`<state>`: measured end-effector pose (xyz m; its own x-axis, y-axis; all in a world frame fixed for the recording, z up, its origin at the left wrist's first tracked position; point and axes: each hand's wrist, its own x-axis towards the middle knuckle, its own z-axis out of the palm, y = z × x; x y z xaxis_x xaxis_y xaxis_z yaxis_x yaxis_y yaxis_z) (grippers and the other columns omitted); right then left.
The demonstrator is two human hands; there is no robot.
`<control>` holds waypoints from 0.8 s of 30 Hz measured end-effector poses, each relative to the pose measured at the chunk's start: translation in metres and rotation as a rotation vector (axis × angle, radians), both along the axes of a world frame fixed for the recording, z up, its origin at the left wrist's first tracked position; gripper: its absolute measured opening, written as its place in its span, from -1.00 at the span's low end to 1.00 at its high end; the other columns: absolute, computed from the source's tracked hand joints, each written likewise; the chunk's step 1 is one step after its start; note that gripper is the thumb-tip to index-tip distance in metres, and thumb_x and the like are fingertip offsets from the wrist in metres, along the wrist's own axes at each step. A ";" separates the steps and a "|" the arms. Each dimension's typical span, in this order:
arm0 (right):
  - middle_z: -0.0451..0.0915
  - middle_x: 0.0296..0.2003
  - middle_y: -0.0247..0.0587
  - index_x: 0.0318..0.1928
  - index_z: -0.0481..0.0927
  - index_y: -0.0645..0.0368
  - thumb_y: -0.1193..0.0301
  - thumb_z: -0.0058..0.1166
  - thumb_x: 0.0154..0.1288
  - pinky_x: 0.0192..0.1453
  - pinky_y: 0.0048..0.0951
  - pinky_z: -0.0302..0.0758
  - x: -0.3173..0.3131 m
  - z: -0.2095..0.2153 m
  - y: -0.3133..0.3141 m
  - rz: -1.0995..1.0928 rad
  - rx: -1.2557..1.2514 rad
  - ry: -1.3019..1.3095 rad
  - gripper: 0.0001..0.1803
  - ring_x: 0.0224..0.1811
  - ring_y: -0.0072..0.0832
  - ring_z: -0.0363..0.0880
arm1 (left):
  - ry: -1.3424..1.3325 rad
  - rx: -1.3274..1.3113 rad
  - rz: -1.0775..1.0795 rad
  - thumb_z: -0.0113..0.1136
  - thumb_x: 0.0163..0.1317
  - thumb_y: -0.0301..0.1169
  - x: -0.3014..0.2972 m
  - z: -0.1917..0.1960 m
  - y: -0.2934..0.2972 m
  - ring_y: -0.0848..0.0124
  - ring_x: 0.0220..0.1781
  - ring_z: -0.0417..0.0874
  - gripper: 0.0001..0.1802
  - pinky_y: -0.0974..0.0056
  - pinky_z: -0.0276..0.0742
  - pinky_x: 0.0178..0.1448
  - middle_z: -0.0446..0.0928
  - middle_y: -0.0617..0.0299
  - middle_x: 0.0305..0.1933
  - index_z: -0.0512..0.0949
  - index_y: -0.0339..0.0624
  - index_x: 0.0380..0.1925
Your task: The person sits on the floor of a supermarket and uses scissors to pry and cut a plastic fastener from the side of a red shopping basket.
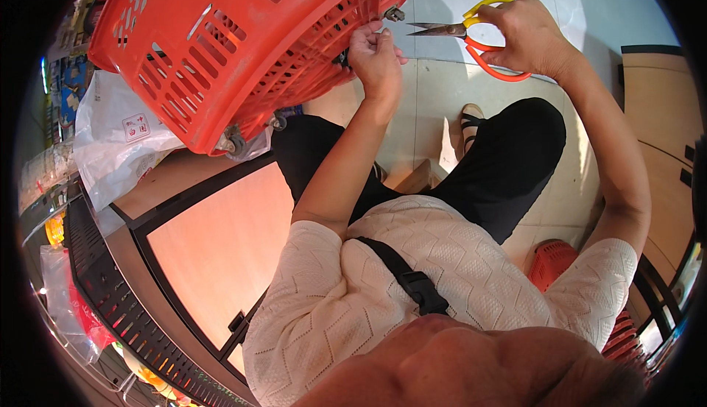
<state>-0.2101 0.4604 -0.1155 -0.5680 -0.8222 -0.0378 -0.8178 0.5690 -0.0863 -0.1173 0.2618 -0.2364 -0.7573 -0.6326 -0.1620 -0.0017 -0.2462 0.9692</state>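
Red slotted plastic basket (254, 50) sits tipped by the black-trousered left knee (300, 138), probably so its wheeled base is reachable. Left hand (377, 61) is half-curled there, can't tell if it's pinching anything. Right hand (532, 35) grips yellow-and-orange-handled metal scissors (445, 30), blades slightly apart, pointing leftward.

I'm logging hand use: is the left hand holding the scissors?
No, the right hand grips the scissors by their handles, while the left hand is at the red basket.
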 end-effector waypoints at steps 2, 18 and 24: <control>0.52 -0.65 -0.23 -0.09 0.60 0.13 0.30 0.45 -0.25 0.01 -0.41 0.37 0.008 0.015 -0.010 0.013 0.055 0.105 -0.42 -0.53 -0.32 0.48 | 0.013 -0.043 -0.012 0.05 0.27 -0.55 0.000 0.004 0.000 0.50 -0.55 0.50 -0.80 0.35 0.57 -0.56 0.45 0.21 -0.39 0.43 -0.38 -0.11; 0.44 -0.73 -0.25 -0.57 0.51 0.15 0.35 0.02 -0.01 -0.28 -0.22 0.30 0.025 0.054 -0.054 0.331 0.280 0.526 -0.85 -0.68 -0.40 0.41 | -0.064 0.114 -0.118 -0.09 0.38 -0.46 0.001 0.011 -0.006 0.27 -0.38 0.63 -0.69 0.24 0.66 -0.37 0.50 -0.01 -0.22 0.42 -0.49 0.00; 0.51 -0.68 -0.30 -0.54 0.61 0.11 0.38 0.03 0.01 -0.24 -0.24 0.27 0.036 0.063 -0.069 0.334 0.420 0.534 -0.87 -0.54 -0.44 0.48 | -0.056 0.120 -0.124 -0.08 0.36 -0.47 -0.001 0.007 -0.009 0.29 -0.38 0.61 -0.69 0.27 0.63 -0.39 0.52 0.01 -0.23 0.42 -0.48 0.00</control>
